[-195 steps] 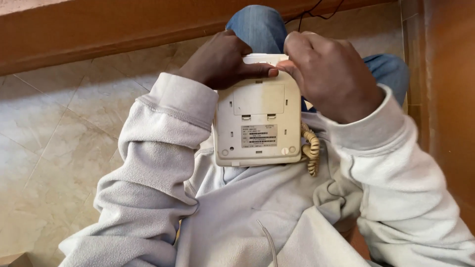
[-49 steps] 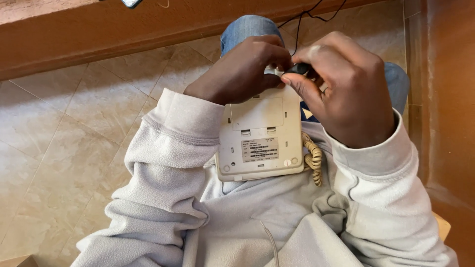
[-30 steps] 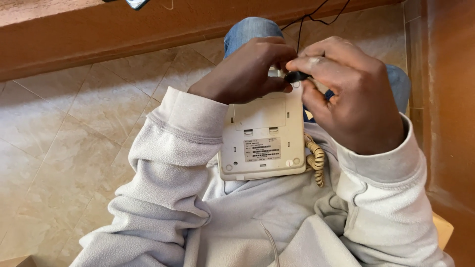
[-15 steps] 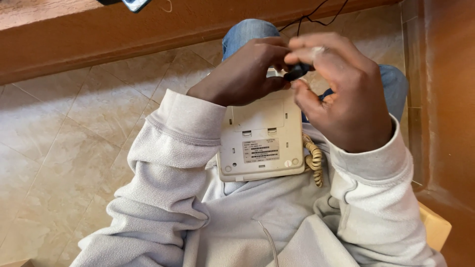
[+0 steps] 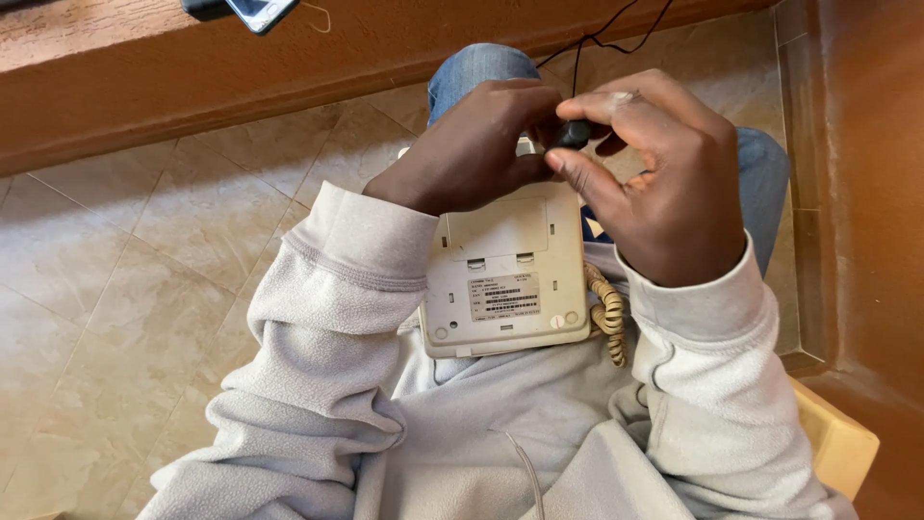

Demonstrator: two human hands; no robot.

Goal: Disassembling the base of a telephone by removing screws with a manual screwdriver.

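We've got the upturned cream phone base [image 5: 505, 279] on our lap under both hands, left hand [image 5: 472, 149] clamping its far edge, right hand [image 5: 664, 183] pinching a small black plug [image 5: 575, 133] just above; light rigid plastic, likely slick, so hold by the edges.

A cream telephone base [image 5: 505, 279] lies underside-up on the lap — left hand [image 5: 472, 149] gripping its twelve-o'clock edge, right hand [image 5: 664, 183] pinching a small black plug [image 5: 574, 133] there.
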